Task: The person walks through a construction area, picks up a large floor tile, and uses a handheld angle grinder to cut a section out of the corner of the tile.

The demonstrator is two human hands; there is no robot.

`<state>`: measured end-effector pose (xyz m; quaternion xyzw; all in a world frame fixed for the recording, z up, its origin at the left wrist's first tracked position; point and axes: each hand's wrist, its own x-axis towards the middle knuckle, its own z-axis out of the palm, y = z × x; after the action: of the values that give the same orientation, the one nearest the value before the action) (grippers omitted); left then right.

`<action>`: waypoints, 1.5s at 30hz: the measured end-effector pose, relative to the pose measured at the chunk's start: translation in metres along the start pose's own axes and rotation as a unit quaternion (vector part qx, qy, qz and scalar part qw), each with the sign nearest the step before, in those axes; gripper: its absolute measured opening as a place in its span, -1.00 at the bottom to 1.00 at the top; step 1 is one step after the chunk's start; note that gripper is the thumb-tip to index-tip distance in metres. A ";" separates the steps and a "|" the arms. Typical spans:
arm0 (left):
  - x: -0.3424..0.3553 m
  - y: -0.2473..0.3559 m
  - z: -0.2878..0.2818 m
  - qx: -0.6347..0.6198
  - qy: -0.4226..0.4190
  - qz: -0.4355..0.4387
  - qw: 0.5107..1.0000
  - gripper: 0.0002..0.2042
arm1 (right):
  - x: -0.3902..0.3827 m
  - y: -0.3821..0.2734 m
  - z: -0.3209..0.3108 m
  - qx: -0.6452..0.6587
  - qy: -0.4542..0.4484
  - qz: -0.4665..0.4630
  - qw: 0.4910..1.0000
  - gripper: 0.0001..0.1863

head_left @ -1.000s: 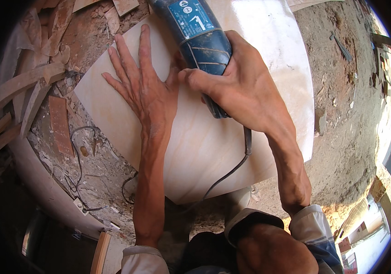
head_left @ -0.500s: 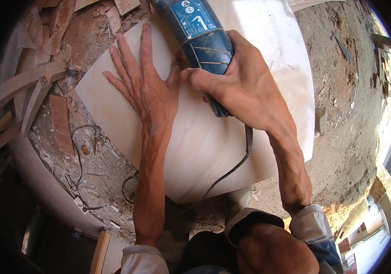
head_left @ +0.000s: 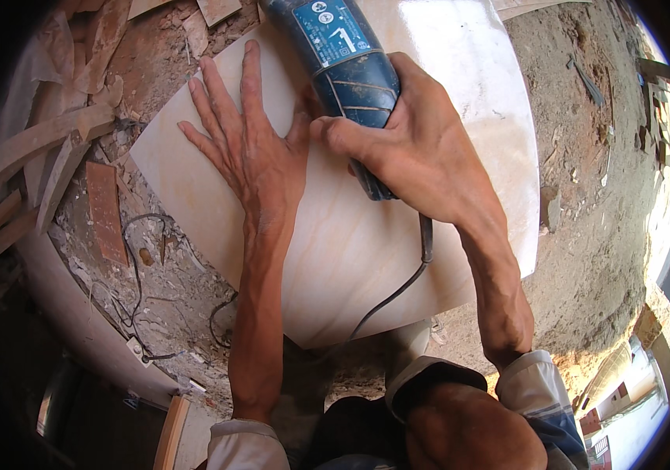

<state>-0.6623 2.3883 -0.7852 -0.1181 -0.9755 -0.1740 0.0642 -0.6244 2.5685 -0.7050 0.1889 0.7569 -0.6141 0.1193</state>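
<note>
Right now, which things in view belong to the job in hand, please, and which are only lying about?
In the job:
- blue power tool, held in the right grip
- its black cord
- pale panel, with the left grip spread on it

Apparently just lying about:
- wooden strips
- reddish-brown flat piece

The sleeves [head_left: 247, 450] are pale grey, the right partly dark blue, each hand [head_left: 260, 160] bare.

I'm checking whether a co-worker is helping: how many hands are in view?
2: the left hand spread on the pale tile, the right hand gripping the blue power tool. No others show.
</note>
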 end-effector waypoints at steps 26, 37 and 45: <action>0.000 -0.003 -0.008 -0.015 -0.013 0.005 1.000 -0.09 | -0.010 -0.020 0.003 -0.006 0.035 -0.079 0.996 -0.33; -0.027 -0.055 -0.067 -0.039 0.083 -0.215 0.972 -0.21 | -0.044 -0.022 -0.039 -0.045 0.061 -0.034 0.997 -0.27; -0.094 -0.124 -0.070 -0.409 0.034 -0.452 0.792 -0.38 | -0.068 -0.029 -0.048 -0.026 0.083 -0.036 0.996 -0.22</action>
<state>-0.5971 2.2312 -0.7761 0.3275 -0.7525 -0.5698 -0.0426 -0.5735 2.6010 -0.6404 0.2092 0.7863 -0.5801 0.0388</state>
